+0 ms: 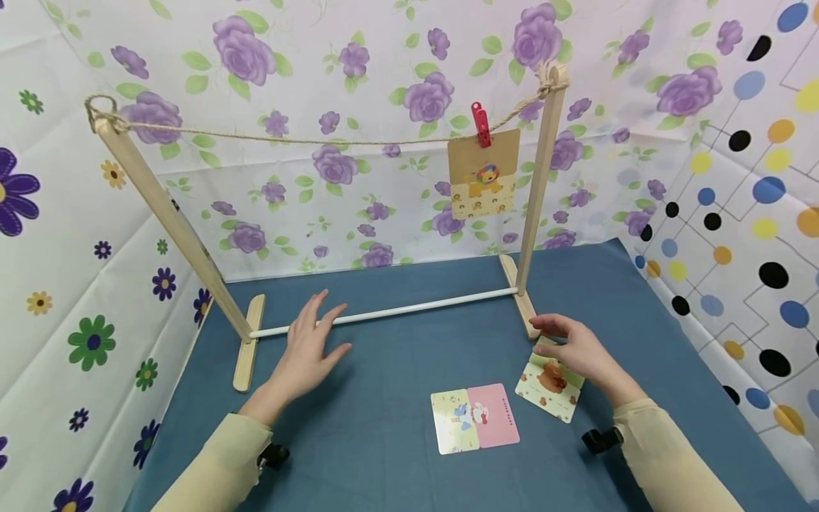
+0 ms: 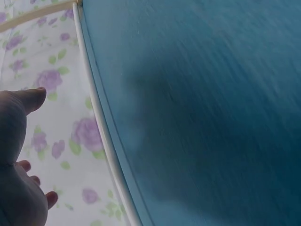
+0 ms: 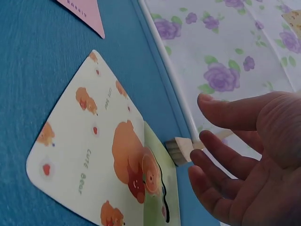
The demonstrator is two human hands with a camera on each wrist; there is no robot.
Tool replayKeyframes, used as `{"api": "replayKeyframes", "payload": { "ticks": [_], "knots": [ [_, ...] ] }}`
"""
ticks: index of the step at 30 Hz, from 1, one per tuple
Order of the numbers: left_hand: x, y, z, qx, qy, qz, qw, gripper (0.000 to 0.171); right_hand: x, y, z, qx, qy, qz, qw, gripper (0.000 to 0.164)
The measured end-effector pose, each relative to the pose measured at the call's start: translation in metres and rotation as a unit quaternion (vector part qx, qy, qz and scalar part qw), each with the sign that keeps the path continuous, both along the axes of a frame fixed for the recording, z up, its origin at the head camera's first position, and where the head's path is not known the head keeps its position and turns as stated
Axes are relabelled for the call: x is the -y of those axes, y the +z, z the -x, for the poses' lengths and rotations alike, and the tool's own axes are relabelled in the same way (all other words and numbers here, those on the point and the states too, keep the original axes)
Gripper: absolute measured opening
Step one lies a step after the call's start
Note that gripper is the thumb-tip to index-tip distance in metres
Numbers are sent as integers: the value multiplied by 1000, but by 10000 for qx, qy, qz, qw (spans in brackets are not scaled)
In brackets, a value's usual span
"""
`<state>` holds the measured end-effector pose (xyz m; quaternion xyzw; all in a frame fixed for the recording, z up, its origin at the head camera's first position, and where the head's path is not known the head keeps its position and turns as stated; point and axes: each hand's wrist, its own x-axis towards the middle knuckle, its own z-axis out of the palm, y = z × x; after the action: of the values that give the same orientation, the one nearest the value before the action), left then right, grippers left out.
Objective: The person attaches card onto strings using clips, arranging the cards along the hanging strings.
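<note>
My left hand (image 1: 307, 355), fingers spread, hovers over the blue cloth beside the white rod (image 1: 416, 308) and holds nothing. In the left wrist view, that hand (image 2: 19, 188) shows dark at the left edge. My right hand (image 1: 585, 352) is above the far end of a bear card (image 1: 544, 391). The right wrist view has its fingers loosely bent, with a gap between thumb and fingers and nothing in it; the bear card (image 3: 89, 141) lies apart from them. To the left lies a pink and yellow rabbit card (image 1: 473, 418). A red clothespin (image 1: 481, 124) clips a brown lion card (image 1: 483, 174) to a string.
The string (image 1: 288, 139) runs between a left wooden post (image 1: 173, 227) and a right wooden post (image 1: 540, 185). Each post stands on a wooden foot (image 1: 249, 348), and the white rod joins them low down. Patterned cloth walls (image 1: 384, 71) enclose the blue tabletop (image 1: 371, 455).
</note>
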<state>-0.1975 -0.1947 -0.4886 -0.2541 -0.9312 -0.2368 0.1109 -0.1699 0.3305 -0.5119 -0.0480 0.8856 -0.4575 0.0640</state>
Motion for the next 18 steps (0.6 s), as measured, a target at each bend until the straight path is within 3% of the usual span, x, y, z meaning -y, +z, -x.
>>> {"api": "replayKeyframes", "payload": {
  "ticks": [13,18],
  "knots": [
    [44,6,-20,534,458,-169,9974,66,-13,-4,-3,-137,85,-658,9977,61],
    [63,6,-29,680,485,-193,9963,61,-18,-5,-5,-246,76,-1057,9941,65]
  ]
}}
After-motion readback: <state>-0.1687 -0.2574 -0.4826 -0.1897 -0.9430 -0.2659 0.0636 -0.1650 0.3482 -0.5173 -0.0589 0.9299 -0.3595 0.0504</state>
